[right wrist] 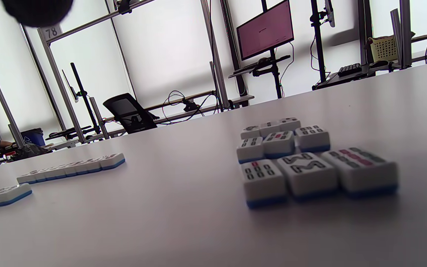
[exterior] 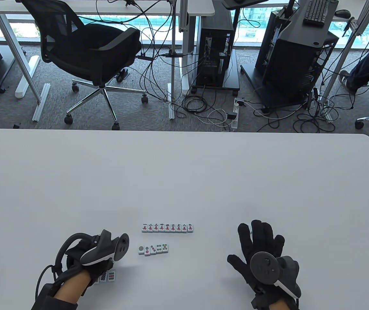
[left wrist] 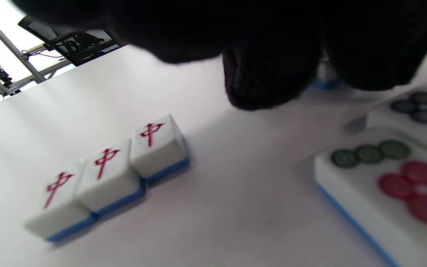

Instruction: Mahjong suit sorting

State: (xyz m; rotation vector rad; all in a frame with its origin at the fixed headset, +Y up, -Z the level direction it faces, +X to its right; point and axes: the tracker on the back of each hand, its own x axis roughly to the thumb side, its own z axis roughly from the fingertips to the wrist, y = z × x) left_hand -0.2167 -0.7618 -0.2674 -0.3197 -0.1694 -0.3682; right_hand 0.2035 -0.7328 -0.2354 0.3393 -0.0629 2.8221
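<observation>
Left hand: hovers over loose tiles at the counter near edge; grip state cannot be determined. Right hand: released, fingers spread. Two sorted tile rows lie between the hands.

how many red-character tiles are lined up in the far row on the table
9, side by side in one straight row at the table's centre, just beyond the shorter row of 5 circle tiles. None in that row look hidden; other tiles sit partly under the left hand.
</observation>
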